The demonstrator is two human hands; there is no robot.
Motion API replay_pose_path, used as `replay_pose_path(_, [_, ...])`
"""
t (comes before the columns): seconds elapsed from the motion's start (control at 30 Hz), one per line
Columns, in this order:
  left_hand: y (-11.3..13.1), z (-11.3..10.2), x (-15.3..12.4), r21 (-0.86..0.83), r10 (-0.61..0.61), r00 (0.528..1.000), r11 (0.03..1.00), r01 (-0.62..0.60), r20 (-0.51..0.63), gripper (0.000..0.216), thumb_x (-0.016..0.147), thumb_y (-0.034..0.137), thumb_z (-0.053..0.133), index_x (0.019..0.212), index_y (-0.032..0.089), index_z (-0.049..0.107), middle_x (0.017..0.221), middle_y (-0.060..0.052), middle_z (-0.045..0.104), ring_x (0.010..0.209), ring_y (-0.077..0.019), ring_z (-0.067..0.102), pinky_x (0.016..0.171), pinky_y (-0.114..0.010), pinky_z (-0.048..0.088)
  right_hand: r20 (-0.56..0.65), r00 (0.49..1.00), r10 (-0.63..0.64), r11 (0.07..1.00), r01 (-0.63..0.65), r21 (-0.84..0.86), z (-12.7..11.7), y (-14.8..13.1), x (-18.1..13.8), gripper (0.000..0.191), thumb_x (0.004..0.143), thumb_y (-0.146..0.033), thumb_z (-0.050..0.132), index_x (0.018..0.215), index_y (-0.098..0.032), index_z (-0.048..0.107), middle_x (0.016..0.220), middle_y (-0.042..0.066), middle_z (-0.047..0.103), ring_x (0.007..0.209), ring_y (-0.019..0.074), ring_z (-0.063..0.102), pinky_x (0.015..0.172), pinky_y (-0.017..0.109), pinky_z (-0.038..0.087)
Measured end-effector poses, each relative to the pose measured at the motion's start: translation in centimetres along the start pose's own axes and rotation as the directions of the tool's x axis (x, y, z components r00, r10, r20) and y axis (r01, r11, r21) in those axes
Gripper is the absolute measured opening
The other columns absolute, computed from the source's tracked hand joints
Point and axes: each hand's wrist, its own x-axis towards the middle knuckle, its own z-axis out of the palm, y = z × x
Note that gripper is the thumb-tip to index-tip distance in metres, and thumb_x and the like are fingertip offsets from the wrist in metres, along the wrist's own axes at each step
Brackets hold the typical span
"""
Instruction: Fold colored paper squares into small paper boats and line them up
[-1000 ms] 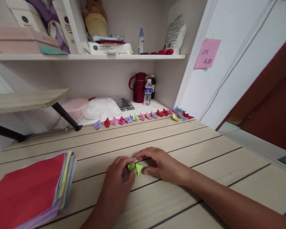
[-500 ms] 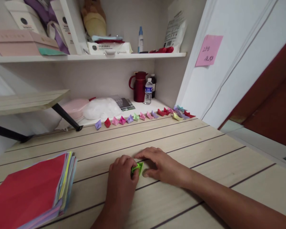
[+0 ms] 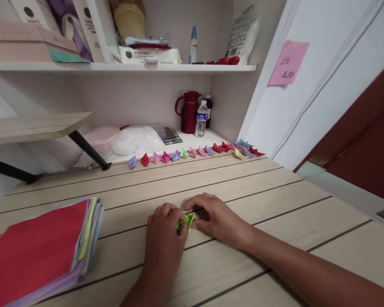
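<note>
Left grip (image 3: 164,232): I'm pinching a small bright-green folded paper piece (image 3: 189,219) between my thumb and fingers, and they're covering part of it.
Right grip (image 3: 217,217): it's released, fingers and thumb curving apart. The thumb is hovering right by the paper's pointy end, and honestly I can't tell if it's touching.
Where the green bit is: it's poking out of my left grip toward the right one, sitting low around the middle of the pale wood-grain surface with dark stripes (image 3: 131,192).
Paper stack (image 3: 40,247): a thick pile of coloured sheets, red on top, is lying over on the left, well apart from my grips.
Boat lineup (image 3: 192,152): tiny folded paper boats in purple, red, pink and pale green are running along the far edge, bunching up at the right end.
Drinks corner: a dark red jug with a handle (image 3: 188,115) is standing behind a clear plastic bottle with a blue label (image 3: 201,122).
Wall: a pink paper note with handwriting (image 3: 288,65) is hanging there.
</note>
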Motion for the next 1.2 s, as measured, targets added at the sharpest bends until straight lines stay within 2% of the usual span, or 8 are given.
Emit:
replay_pose_path(0.1, [0.0, -0.1, -0.1, -0.008, 0.004, 1.0, 1.0, -0.004, -0.002, 0.014, 0.079, 0.01, 0.062, 0.072, 0.021, 0.065, 0.087, -0.004, 0.065, 0.088, -0.0232, 0.061, 0.077, -0.037, 0.041, -0.011, 1.0, -0.006, 1.0, 0.006, 0.01, 0.3, 0.1, 0.0, 0.029, 0.073, -0.002, 0.073, 0.088, -0.023, 0.062, 0.092, 0.0, 0.071, 0.09, 0.0212, 0.062, 0.085, 0.036, 0.044])
replay_pose_path(0.2, [-0.1, -0.3, -0.1, -0.025, 0.004, 1.0, 1.0, -0.004, -0.002, 0.014, 0.08, 0.01, 0.063, 0.071, 0.021, 0.067, 0.088, -0.003, 0.065, 0.087, -0.021, 0.061, 0.077, -0.036, 0.041, -0.005, 0.999, -0.037, 0.999, 0.037, 0.036, 0.4, 0.2, -0.1, 0.036, 0.072, 0.003, 0.071, 0.093, -0.024, 0.062, 0.114, 0.003, 0.067, 0.109, 0.0217, 0.06, 0.091, 0.035, 0.043])
replay_pose_path(0.27, [-0.1, -0.4, -0.1, -0.035, 0.001, 1.0, 0.999, -0.001, -0.001, 0.016, 0.081, 0.011, 0.064, 0.069, 0.021, 0.068, 0.087, -0.002, 0.064, 0.085, -0.02, 0.062, 0.076, -0.035, 0.041, 0.014, 0.998, -0.068, 0.997, 0.068, 0.032, 0.5, 0.3, -0.2, 0.033, 0.073, 0.002, 0.071, 0.092, -0.024, 0.063, 0.122, 0.004, 0.064, 0.119, 0.0231, 0.057, 0.096, 0.036, 0.042])
replay_pose_path(0.5, [-0.2, -0.3, -0.3, -0.065, -0.017, 1.0, 0.998, 0.017, -0.011, 0.015, 0.082, 0.012, 0.065, 0.072, 0.022, 0.07, 0.083, -0.001, 0.066, 0.085, -0.0215, 0.06, 0.079, -0.038, 0.04, 0.0, 0.996, -0.091, 0.996, 0.091, 0.02, 0.7, 0.6, -0.2, 0.029, 0.073, 0.0, 0.076, 0.082, -0.023, 0.062, 0.097, -0.001, 0.073, 0.096, 0.0203, 0.064, 0.093, 0.038, 0.04])
replay_pose_path(0.77, [-0.8, -0.2, -0.2, -0.158, -0.028, 1.0, 0.987, 0.027, -0.004, 0.014, 0.083, 0.017, 0.062, 0.073, 0.022, 0.071, 0.085, -0.003, 0.067, 0.088, -0.0229, 0.062, 0.08, -0.04, 0.042, -0.058, 0.998, -0.02, 0.996, 0.025, 0.086, 0.8, 0.4, 0.0, 0.029, 0.071, 0.0, 0.079, 0.069, -0.02, 0.059, 0.092, 0.0, 0.075, 0.092, 0.0191, 0.067, 0.086, 0.034, 0.044])
replay_pose_path(1.0, [-1.6, -0.8, -0.2, -0.257, 0.026, 0.999, 0.966, -0.016, 0.035, 0.031, 0.092, 0.026, 0.047, 0.073, 0.023, 0.071, 0.088, -0.004, 0.066, 0.087, -0.0218, 0.062, 0.079, -0.039, 0.045, -0.095, 0.995, 0.023, 0.993, -0.012, 0.114, 0.8, 0.3, -0.1, 0.028, 0.069, -0.004, 0.083, 0.066, -0.02, 0.061, 0.092, 0.002, 0.075, 0.092, 0.0208, 0.066, 0.084, 0.034, 0.046])
replay_pose_path(1.1, [-1.9, -0.8, -0.1, -0.288, 0.029, 0.998, 0.957, -0.014, 0.049, 0.025, 0.089, 0.027, 0.052, 0.078, 0.025, 0.074, 0.09, -0.004, 0.066, 0.087, -0.0212, 0.063, 0.08, -0.04, 0.047, -0.098, 0.995, 0.019, 0.992, -0.006, 0.125, 0.7, 0.4, 0.0, 0.029, 0.069, -0.002, 0.081, 0.066, -0.021, 0.06, 0.092, 0.001, 0.075, 0.091, 0.0208, 0.065, 0.084, 0.035, 0.045])
replay_pose_path(1.2, [-2.2, -0.6, -0.1, -0.309, 0.003, 0.999, 0.951, 0.014, 0.054, 0.017, 0.076, 0.02, 0.067, 0.087, 0.027, 0.077, 0.096, -0.004, 0.066, 0.091, -0.0222, 0.065, 0.084, -0.042, 0.05, -0.092, 0.996, 0.008, 0.989, 0.006, 0.147, 0.7, 0.6, 0.0, 0.03, 0.069, 0.002, 0.078, 0.066, -0.021, 0.058, 0.091, 0.001, 0.075, 0.093, 0.0208, 0.064, 0.086, 0.036, 0.043])
